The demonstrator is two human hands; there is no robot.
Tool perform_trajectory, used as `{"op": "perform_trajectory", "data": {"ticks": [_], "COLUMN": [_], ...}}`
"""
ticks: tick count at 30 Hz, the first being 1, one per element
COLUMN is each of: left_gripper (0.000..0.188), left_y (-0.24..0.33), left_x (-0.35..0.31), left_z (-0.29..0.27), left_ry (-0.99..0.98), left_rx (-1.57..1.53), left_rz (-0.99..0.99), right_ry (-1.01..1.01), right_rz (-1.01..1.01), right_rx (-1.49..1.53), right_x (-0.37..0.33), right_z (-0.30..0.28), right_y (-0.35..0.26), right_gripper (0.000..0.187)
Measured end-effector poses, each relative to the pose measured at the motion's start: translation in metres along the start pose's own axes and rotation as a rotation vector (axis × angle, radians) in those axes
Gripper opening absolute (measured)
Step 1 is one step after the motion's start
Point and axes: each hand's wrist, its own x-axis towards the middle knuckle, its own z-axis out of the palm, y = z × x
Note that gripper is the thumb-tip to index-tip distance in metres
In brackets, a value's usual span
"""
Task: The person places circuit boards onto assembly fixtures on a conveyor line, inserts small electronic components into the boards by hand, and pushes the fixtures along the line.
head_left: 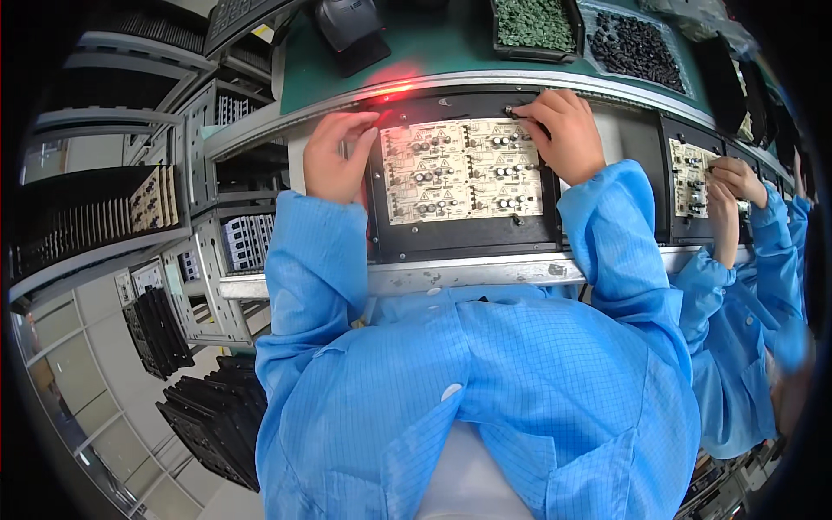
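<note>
A pale circuit board panel [464,169] with several small black cylindrical parts lies in a black carrier frame [468,238] in front of me. My left hand [334,160] is at the frame's upper left corner, its thumb and forefinger drawn near each other. Whatever lies between those fingertips is too small to make out. At the panel's top right, my right hand [568,134] has its curled fingers on a small latch [510,111] of the frame. Red light falls across the frame's top left, beside the left fingertips.
Beyond the rail stand a dark scanner [351,30], a bin of green parts [533,26] and a bag of black parts [637,48]. Board racks [95,208] fill the left. To the right, a co-worker's hands [737,182] work at another framed board [689,178].
</note>
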Motion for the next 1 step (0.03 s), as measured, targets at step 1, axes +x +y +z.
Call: {"op": "perform_trajectory", "data": {"ticks": [1], "left_gripper": [0.020], "left_y": [0.0000], "left_x": [-0.0054], "left_z": [-0.0025], "left_ry": [0.004], "left_rx": [0.020], "left_rz": [-0.014], "right_ry": [0.003], "right_rz": [0.000], "right_rx": [0.052], "right_x": [-0.0032], "right_z": [0.0008], "right_y": [0.0016], "right_gripper": [0.020]}}
